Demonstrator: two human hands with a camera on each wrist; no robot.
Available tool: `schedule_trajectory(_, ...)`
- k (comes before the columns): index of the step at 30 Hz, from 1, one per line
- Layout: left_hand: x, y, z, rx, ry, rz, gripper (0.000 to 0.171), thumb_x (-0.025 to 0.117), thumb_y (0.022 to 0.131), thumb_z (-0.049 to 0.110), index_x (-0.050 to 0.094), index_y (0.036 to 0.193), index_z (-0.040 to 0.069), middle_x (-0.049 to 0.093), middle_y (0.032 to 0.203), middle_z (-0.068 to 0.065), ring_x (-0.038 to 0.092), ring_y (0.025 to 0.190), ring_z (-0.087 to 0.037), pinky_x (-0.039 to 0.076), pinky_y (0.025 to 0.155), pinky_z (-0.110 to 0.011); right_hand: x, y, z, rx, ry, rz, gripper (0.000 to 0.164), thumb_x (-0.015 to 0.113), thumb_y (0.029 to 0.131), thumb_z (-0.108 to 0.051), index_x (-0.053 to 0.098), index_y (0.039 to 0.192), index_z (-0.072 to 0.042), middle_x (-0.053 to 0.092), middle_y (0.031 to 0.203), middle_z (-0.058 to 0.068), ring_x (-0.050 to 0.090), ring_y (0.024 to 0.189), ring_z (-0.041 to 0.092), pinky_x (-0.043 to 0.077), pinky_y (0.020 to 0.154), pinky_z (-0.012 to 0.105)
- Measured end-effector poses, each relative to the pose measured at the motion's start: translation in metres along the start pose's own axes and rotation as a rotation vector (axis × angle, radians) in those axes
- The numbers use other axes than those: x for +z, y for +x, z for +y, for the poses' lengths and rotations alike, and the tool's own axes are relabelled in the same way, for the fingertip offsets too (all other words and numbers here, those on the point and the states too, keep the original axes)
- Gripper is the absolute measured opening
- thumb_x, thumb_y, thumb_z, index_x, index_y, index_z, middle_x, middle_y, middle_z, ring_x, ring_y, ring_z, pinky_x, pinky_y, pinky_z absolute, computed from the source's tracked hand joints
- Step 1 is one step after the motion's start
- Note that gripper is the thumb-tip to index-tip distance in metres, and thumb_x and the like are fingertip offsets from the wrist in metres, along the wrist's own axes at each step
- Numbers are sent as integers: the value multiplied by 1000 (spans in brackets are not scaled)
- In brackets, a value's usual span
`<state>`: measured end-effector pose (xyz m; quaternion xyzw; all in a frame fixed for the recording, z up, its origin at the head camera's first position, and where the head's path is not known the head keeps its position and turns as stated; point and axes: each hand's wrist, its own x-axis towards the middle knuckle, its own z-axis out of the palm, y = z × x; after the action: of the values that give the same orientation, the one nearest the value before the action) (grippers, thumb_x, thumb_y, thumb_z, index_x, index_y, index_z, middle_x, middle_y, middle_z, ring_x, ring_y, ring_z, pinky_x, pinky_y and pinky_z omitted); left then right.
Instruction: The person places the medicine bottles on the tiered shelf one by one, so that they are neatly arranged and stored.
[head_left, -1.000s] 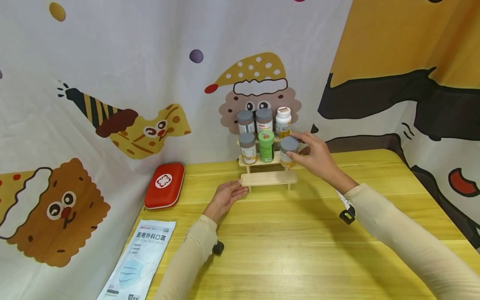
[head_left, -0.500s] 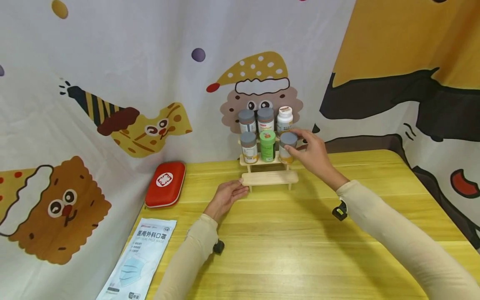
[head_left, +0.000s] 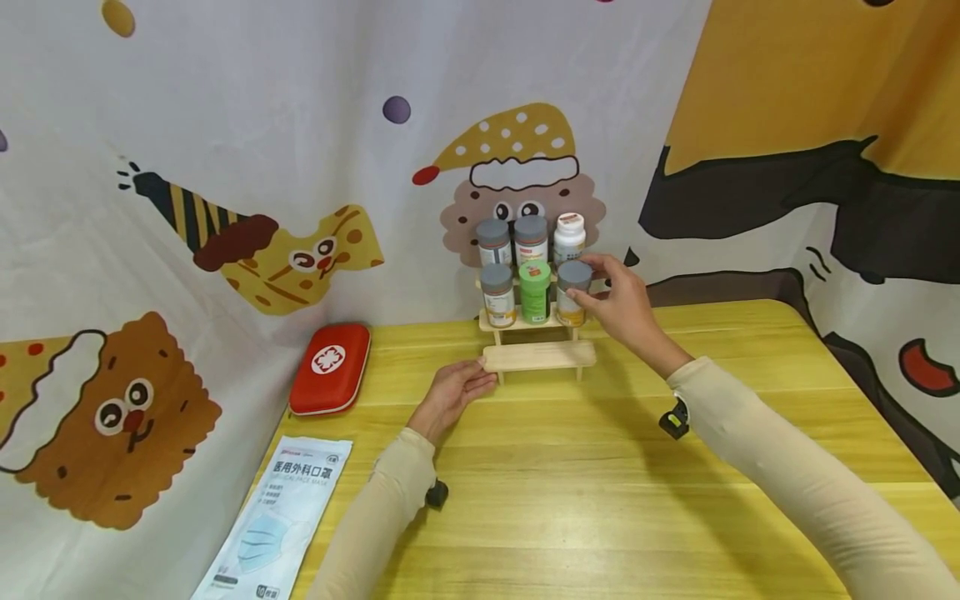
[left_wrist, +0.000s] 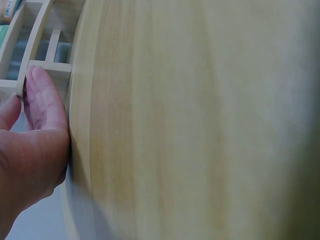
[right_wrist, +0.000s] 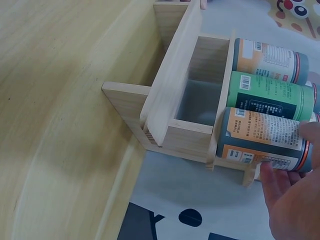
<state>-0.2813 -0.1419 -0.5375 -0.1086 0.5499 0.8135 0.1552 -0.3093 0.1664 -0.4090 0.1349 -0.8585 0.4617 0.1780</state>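
Note:
In the head view, a small wooden step rack [head_left: 538, 356] stands at the back of the table. My right hand [head_left: 624, 305] holds a grey-lidded bottle [head_left: 572, 304] between thumb and fingers at the right end of the middle step. Beside it on that step are a green bottle [head_left: 535, 292] and another grey-lidded bottle [head_left: 498, 302]. Two grey-lidded bottles [head_left: 531, 242] and a white bottle [head_left: 569, 237] fill the top step. My left hand [head_left: 447, 395] pinches the left end of the lowest step, its thumb and fingers [left_wrist: 46, 97] on either side of the board.
A red zipped case [head_left: 330, 370] with a white emblem lies at the table's back left. In front of it is a face mask packet [head_left: 277, 508]. A printed cloth [head_left: 300, 108] hangs right behind the rack.
My right hand has shifted the grey-lidded bottle slightly left, closer to the green bottle on the middle step. My left hand keeps its hold on the rack.

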Motion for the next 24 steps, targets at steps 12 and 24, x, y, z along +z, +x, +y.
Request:
schedule_trajectory(12, -1, 0, -1, 1, 2, -18, 25, 64, 107, 14, 66, 123, -5, 75, 92, -8, 79, 89, -17, 69, 90, -31, 2, 3, 4, -15, -45, 19, 58, 80, 97, -19, 50, 144, -1, 58, 134, 23, 62, 123, 42, 64, 92, 57)
schedule_trajectory(24, 0, 0, 0, 1, 14, -19, 28, 63, 108, 15, 64, 126, -6, 75, 92, -7, 79, 89, -17, 68, 91, -31, 4, 5, 6, -18, -29, 19, 57, 78, 99, -20, 49, 145, -1, 56, 138, 23, 60, 125, 41, 62, 92, 58)
